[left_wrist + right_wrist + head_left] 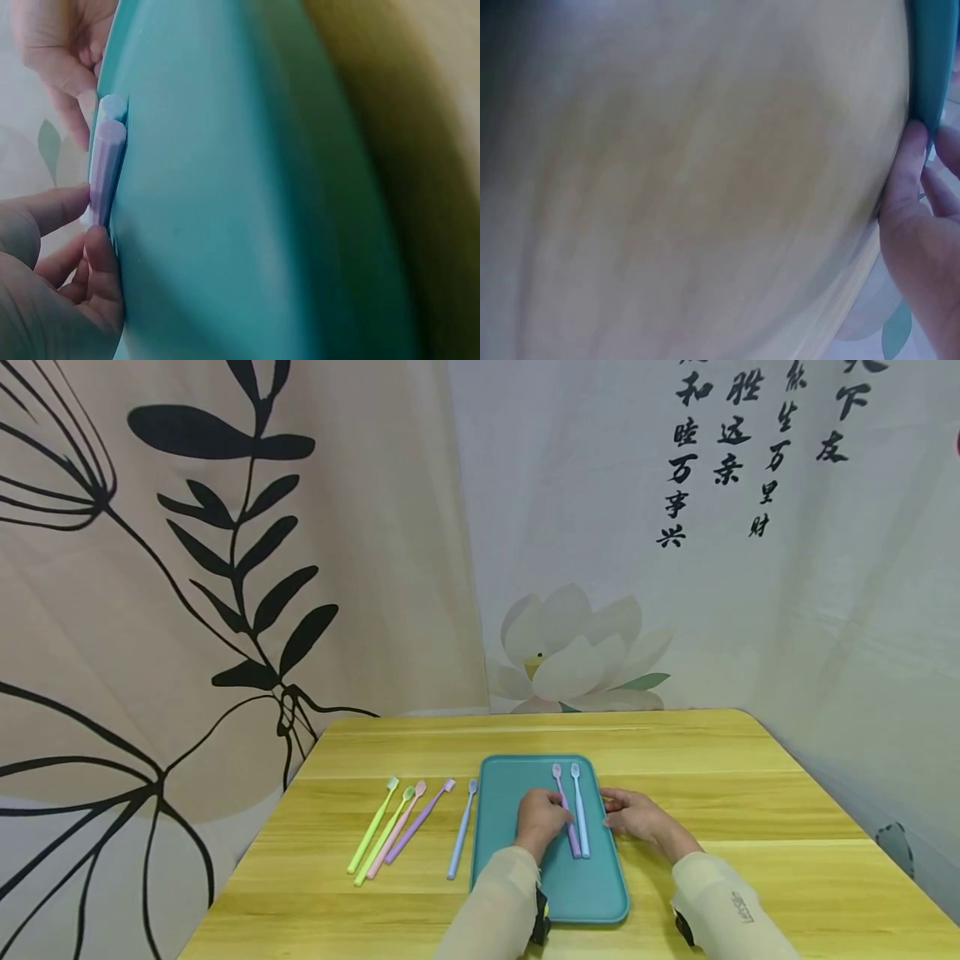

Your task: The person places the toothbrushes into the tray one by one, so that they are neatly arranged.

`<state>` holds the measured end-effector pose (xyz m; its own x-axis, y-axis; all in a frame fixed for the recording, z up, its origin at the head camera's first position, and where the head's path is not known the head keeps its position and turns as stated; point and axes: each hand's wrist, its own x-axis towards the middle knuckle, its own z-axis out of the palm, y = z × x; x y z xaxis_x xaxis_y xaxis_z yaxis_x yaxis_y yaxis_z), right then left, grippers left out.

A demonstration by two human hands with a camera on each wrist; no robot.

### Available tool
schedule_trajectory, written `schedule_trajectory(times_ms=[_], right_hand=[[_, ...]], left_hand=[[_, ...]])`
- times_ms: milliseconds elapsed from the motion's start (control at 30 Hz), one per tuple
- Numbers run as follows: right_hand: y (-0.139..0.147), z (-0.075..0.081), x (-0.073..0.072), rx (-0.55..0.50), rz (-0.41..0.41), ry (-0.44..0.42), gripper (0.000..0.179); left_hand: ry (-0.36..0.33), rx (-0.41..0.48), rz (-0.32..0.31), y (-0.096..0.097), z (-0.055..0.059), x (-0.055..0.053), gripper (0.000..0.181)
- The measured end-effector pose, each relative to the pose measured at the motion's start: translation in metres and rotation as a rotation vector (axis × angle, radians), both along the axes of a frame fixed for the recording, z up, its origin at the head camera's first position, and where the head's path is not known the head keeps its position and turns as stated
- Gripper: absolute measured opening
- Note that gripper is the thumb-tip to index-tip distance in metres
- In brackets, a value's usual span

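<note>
A teal tray [510,777] lies on the wooden table with two toothbrushes in it, side by side along its right part. My left hand [542,817] reaches over the tray and pinches the purple toothbrush [107,161] between thumb and fingers. Just right of it lies the blue toothbrush [581,814], its head toward the far edge. At the tray's right side my right hand [637,814] holds the rim, with the thumb against the outer wall in the right wrist view. Part of the purple handle is hidden by my left fingers in the head view.
Left of the tray lie more toothbrushes: a blue one [462,831], a purple one [420,821], a pink one [397,831], a yellow-green one [385,835] and a green one [373,825]. A printed curtain [405,568] hangs behind the table [750,793].
</note>
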<state>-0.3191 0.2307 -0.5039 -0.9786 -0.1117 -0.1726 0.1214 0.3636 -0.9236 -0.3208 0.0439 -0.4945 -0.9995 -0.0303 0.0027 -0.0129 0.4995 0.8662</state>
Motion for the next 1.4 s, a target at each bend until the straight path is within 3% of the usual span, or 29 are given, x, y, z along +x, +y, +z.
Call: schedule_trajectory(times_ms=[200,600,1400], right_hand=[[-0.0007,0.0008,-0.0009,-0.005,-0.003,-0.009,0.06],[0.0001,-0.002,-0.0026,0.001,-0.007,-0.014,0.06],[-0.0006,0.0011,0.0005,-0.008,-0.014,-0.015,0.06]], left_hand=[[-0.028,-0.013,0.011,0.0009,0.0014,-0.0016,0.026],[-0.021,-0.022,-0.04,0.0009,0.0013,-0.0026,0.023],[-0.039,0.05,-0.046,-0.0012,0.0009,-0.0065,0.028]])
